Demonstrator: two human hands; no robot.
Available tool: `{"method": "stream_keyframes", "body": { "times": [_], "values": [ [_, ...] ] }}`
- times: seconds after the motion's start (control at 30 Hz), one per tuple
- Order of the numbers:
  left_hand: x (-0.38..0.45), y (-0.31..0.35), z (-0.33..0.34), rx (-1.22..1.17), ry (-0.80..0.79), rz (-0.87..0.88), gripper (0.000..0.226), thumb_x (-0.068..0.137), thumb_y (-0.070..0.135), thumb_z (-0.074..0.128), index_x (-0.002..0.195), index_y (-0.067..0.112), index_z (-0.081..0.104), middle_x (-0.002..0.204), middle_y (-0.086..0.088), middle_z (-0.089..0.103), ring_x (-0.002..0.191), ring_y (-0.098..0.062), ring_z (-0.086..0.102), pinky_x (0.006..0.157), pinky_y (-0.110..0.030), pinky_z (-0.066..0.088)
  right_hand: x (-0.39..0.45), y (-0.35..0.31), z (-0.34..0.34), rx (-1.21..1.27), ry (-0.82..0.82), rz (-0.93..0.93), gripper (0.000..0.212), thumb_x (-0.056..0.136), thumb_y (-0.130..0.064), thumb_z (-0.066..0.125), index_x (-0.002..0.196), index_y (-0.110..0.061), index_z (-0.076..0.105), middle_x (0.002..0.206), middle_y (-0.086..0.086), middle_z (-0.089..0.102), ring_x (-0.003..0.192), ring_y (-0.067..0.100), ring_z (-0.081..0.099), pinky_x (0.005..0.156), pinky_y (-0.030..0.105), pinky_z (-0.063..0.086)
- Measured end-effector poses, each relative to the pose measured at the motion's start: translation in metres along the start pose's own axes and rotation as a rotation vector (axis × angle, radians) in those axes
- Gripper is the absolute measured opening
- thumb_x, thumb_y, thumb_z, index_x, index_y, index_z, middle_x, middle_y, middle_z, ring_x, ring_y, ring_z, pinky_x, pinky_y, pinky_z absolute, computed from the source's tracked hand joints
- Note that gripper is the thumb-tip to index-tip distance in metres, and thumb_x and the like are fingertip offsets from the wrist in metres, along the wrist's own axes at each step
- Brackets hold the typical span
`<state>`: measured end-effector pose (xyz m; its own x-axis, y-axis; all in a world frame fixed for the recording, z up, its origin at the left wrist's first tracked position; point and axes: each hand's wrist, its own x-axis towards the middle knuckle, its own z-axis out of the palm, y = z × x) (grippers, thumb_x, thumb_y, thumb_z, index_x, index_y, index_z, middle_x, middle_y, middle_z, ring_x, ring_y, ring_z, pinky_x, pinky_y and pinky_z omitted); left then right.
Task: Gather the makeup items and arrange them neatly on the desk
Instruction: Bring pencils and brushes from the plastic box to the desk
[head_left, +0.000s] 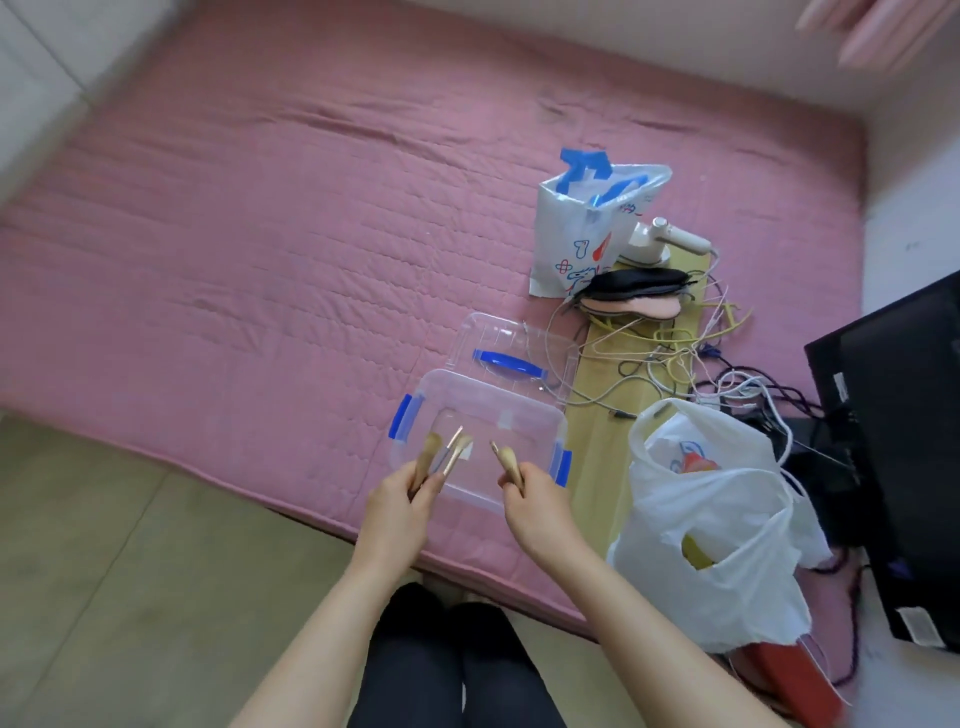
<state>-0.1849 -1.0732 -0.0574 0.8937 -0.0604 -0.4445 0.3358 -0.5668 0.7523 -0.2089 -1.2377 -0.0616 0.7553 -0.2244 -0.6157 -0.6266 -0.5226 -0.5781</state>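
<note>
Brushes (451, 451) gripped in left hand (402, 501), right hand (535, 506) grips another (over clear box (483, 415))

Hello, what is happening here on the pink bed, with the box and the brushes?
A person holds makeup brushes over an open clear plastic box that sits on the pink mattress. The left hand grips a few brushes, and the right hand holds more brushes. The box's lid lies just behind it. The box looks nearly empty.

The storage box (480, 441) sits on the bed (260, 234), its lid (517, 358) just behind it. Right of the box stands a plastic bag (727, 525).
</note>
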Motion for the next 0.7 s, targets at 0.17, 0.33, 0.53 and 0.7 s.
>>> {"method": "stream_keyframes", "body": {
  "times": [0.17,0.33,0.53,0.7],
  "values": [
    [-0.049,-0.005,-0.029,-0.081,0.149,-0.071,0.030,0.093,0.030,0.057,0.068,0.013,0.053,0.058,0.006,0.042,0.057,-0.013,0.038,0.055,-0.029,0.032,-0.040,-0.021,0.007,-0.089,-0.066,-0.124,0.022,0.098,-0.024,0.037,0.103,-0.018,0.058,0.091,0.004,0.065,0.079,0.024,0.060,0.070,0.034,0.048],
    [-0.085,-0.021,-0.059,-0.218,0.273,-0.158,0.036,0.092,0.029,0.059,0.062,0.017,0.044,0.056,0.006,0.037,0.056,-0.018,0.034,0.056,-0.033,0.030,-0.067,-0.050,0.027,-0.123,-0.123,-0.256,0.018,0.098,-0.024,0.038,0.097,-0.022,0.056,0.092,-0.002,0.065,0.079,0.016,0.059,0.070,0.032,0.047],
    [-0.116,-0.039,-0.100,-0.260,0.420,-0.201,0.034,0.094,0.031,0.057,0.076,0.003,0.060,0.064,-0.002,0.044,0.053,-0.017,0.042,0.055,-0.031,0.032,-0.087,-0.090,0.058,-0.226,-0.197,-0.368,0.019,0.098,-0.025,0.039,0.097,-0.021,0.058,0.089,-0.002,0.064,0.077,0.015,0.060,0.070,0.034,0.050],
    [-0.144,-0.063,-0.138,-0.381,0.529,-0.257,0.031,0.095,0.030,0.055,0.079,0.005,0.063,0.053,0.002,0.043,0.047,-0.012,0.036,0.051,-0.030,0.031,-0.101,-0.124,0.095,-0.390,-0.292,-0.487,0.021,0.098,-0.022,0.037,0.097,-0.014,0.056,0.090,0.001,0.064,0.079,0.021,0.060,0.072,0.036,0.050]
  ]
}}
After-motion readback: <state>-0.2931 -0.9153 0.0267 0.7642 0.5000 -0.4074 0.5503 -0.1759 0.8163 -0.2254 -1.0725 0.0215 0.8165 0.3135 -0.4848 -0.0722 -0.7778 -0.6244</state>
